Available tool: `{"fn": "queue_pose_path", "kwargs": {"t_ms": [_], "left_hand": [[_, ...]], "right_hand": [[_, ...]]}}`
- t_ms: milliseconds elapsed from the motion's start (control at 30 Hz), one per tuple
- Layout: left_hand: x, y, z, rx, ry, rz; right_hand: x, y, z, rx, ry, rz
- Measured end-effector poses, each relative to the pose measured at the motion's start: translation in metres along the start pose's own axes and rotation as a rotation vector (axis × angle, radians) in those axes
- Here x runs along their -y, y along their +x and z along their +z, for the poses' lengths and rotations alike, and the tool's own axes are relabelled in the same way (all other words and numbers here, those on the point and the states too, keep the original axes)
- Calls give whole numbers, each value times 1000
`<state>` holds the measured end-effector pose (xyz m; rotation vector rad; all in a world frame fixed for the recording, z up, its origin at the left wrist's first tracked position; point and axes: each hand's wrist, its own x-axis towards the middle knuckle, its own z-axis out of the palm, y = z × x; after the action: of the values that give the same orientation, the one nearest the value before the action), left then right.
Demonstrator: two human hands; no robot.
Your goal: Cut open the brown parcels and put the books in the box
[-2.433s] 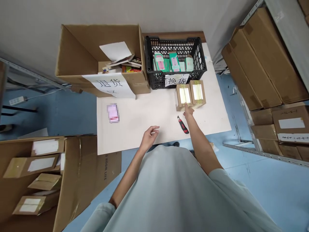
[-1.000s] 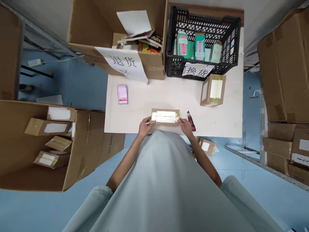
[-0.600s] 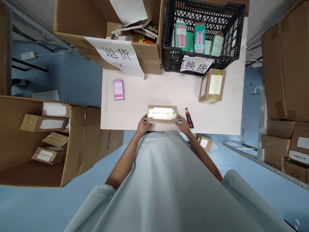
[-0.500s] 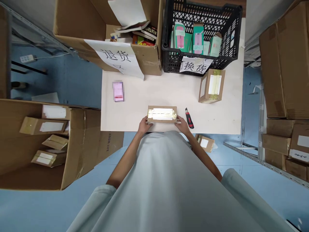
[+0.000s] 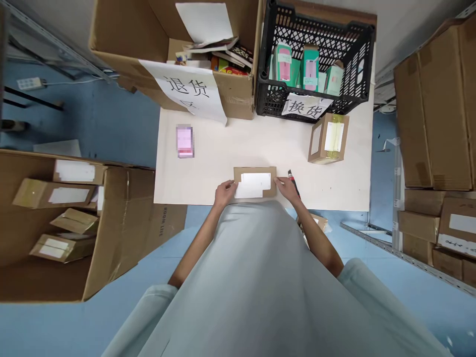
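A small cardboard box (image 5: 256,182) with white labels on its upper side is at the table's front edge, between my hands. My left hand (image 5: 225,192) grips its left end, fingers closed on the corner. At the other end my right hand (image 5: 286,187) holds the box with thumb and fingers. A red and black box cutter (image 5: 293,182) lies just behind my right hand, which partly covers it. Farther back on the right stands a second small taped box (image 5: 329,139) with white labels.
Behind are a large open carton (image 5: 238,96) with papers and books, and a black plastic crate (image 5: 316,101) holding several green boxes. A blurred pink item (image 5: 185,141) lies on the table (image 5: 208,148). A big carton of parcels (image 5: 111,223) stands left; stacked cartons (image 5: 435,109) stand right.
From the two boxes at the right, I have brought one to the front edge and hold it with both hands. It has since been turned, showing a labelled side instead of the taped one.
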<state>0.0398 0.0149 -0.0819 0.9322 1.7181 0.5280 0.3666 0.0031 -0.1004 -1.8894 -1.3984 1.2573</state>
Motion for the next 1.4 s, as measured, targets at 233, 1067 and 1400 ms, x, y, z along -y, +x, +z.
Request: {"fn": "queue_pose_path", "kwargs": {"t_ms": [233, 1067, 1400], "left_hand": [[25, -14, 4, 91, -83, -12], [13, -22, -20, -51, -47, 142], [47, -30, -9, -25, -50, 25]], "right_hand": [[-12, -27, -1, 70, 40, 100], [21, -12, -7, -1, -34, -19], [-23, -45, -3, 122, -17, 86]]}}
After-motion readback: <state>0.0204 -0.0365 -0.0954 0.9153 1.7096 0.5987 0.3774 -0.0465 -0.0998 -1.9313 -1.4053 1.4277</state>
